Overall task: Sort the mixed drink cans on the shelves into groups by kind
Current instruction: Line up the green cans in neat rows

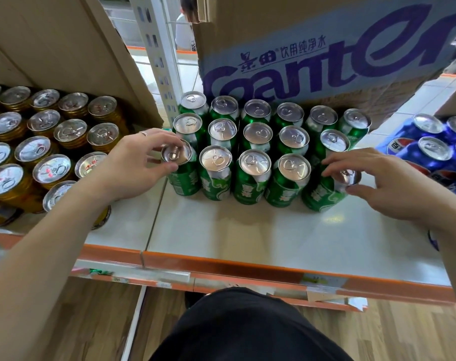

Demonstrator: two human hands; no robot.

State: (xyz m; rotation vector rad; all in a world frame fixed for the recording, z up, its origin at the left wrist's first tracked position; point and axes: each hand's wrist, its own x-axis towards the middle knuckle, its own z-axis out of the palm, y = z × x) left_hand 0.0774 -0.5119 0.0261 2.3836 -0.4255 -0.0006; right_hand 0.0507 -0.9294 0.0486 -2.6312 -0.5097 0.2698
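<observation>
1. the green cans (255, 162) stand in a block in the middle of the shelf (273, 235). the two you are working are the front-left can (182, 175) and the front-right can (323, 194), at the ends of the front row.
2. your left hand (133, 162) pinches the front-left can's rim between thumb and fingers. your right hand (388, 183) pinches the front-right can's rim the same way.
3. the front-right can seems to stand a little forward of its row, so the step is probably squaring the front row. bring it level and snug it against its neighbour.
4. slide rather than lift, since a rim pinch is likely a weak hold.
5. stay inside the green block: gold cans (52, 142) sit to the left, blue cans (430, 152) to the right.
</observation>
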